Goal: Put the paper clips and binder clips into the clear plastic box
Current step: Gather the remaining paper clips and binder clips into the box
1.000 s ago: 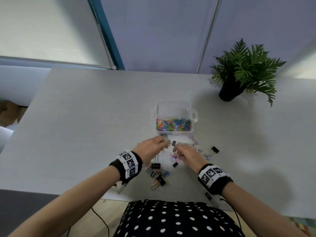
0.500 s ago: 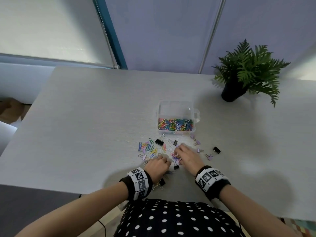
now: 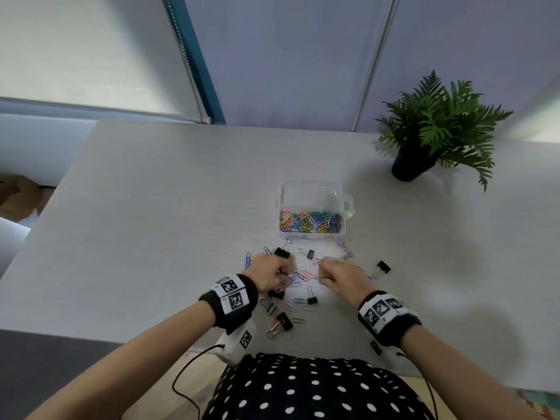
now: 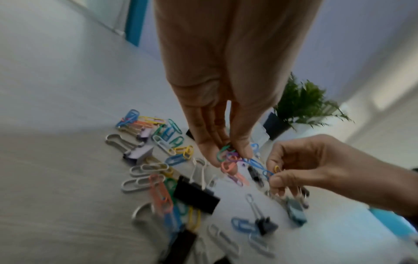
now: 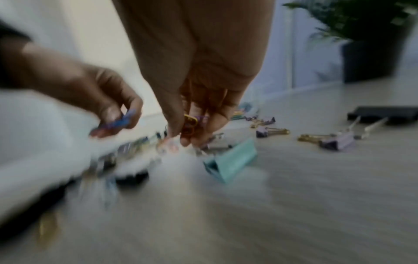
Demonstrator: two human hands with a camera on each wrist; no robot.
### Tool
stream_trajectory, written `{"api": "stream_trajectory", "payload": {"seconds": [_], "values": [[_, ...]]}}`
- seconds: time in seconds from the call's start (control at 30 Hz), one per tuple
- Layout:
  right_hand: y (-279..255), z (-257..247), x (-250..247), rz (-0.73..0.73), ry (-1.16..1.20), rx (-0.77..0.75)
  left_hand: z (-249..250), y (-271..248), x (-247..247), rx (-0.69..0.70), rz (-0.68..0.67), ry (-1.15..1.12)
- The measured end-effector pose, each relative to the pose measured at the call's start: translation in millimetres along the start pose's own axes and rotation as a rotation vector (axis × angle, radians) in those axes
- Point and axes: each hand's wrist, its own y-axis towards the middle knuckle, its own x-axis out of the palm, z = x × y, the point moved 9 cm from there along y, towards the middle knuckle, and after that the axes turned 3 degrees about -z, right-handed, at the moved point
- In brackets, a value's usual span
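Note:
The clear plastic box [image 3: 312, 189] stands open on the table, its near half full of coloured paper clips. Loose paper clips [image 3: 300, 275] and black binder clips [image 3: 281, 253] lie scattered in front of it. My left hand [image 3: 272, 272] hovers low over the pile and pinches a bunch of coloured paper clips [image 4: 228, 157] between thumb and fingertips. My right hand [image 3: 339, 277], just to the right, pinches a yellow paper clip [image 4: 277, 168] and others [image 5: 192, 123]. A teal binder clip [image 5: 230, 160] lies under the right hand.
A potted fern [image 3: 436, 128] stands at the table's back right. Lilac binder clips [image 5: 337, 142] and a black one [image 3: 383, 266] lie to the right of the pile. The table's near edge [image 3: 121, 334] is close to my body. A window blind is behind.
Both hands drew back from near the box to the pile of clips and have closed their fingertips on paper clips. The left hand has since moved forward over the pile.

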Motion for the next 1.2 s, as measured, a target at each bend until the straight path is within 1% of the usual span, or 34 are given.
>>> {"api": "stream_trajectory", "payload": {"seconds": [0.07,0.13,0.2,0.27,0.33,0.4,0.43,0.47,0.53,0.57,0.6,0.67,0.7,0.73,0.8,0.87,0.93,1.07,1.2], "values": [[2,9,-15,0.047,0.275,0.065,-3,1,-11,-0.026,0.012,-0.126],[8,11,-33,0.092,0.444,0.084,-1,4,-26,-0.032,0.04,-0.239],[17,13,-54,0.139,0.523,0.11,6,9,-48,-0.032,0.11,-0.275],[29,20,-73,0.206,0.57,0.141,17,19,-73,-0.017,0.188,-0.261],[42,24,-87,0.253,0.62,0.165,26,31,-95,-0.009,0.258,-0.232],[52,24,-93,0.27,0.656,0.185,31,44,-110,-0.013,0.303,-0.164],[56,23,-93,0.256,0.633,0.191,33,50,-113,-0.011,0.297,-0.12],[60,21,-93,0.229,0.552,0.201,35,55,-112,-0.011,0.265,-0.07],[62,16,-92,0.195,0.304,0.197,35,59,-106,-0.014,0.203,0.01],[60,14,-92,0.209,0.221,0.184,33,57,-105,-0.006,0.208,0.019],[55,10,-94,0.236,0.183,0.164,31,52,-106,0.012,0.241,0.015],[44,3,-94,0.294,0.185,0.092,28,37,-108,0.079,0.343,0.009],[38,-1,-88,0.291,0.197,0.058,26,30,-104,0.114,0.363,0.011],[33,-5,-77,0.248,0.198,0.038,24,25,-95,0.14,0.343,0.024],[26,-11,-45,0.12,0.146,0.028,23,19,-64,0.176,0.206,0.103],[24,-17,-16,0.011,0.033,0.046,26,19,-34,0.228,0.092,0.244],[24,-22,3,-0.042,-0.09,0.08,29,21,-16,0.271,0.058,0.369],[23,-26,9,0.035,-0.189,0.111,23,34,-4,0.251,0.072,0.574],[27,-24,10,0.089,-0.171,0.134,20,40,-1,0.225,0.093,0.648]]}}
